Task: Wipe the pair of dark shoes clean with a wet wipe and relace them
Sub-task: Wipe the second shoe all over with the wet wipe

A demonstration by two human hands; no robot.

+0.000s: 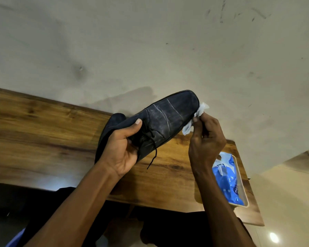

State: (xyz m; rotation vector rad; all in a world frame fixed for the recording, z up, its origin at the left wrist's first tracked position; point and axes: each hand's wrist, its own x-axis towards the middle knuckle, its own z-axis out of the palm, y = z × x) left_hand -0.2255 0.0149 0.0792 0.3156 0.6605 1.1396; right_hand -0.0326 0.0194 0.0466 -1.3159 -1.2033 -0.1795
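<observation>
Above the wooden table (43, 125), left hand (122, 150) grips the dark shoe (161, 122) at the laces, toe up toward the wall — right hand (206, 139) pinches a wet wipe (194, 120) against the toe's edge. Blue wipes pack (227, 177) in tray (243, 193) just beside.

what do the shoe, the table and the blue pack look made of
Shoe: probably leather, matte dark blue-black, with pale creases and scuffs across the toe.
Table: wood or wood-look laminate; brown grain and knots, slight sheen.
Blue pack: thin glossy plastic film, crinkled and reflecting light, lying in a pale tray.
</observation>
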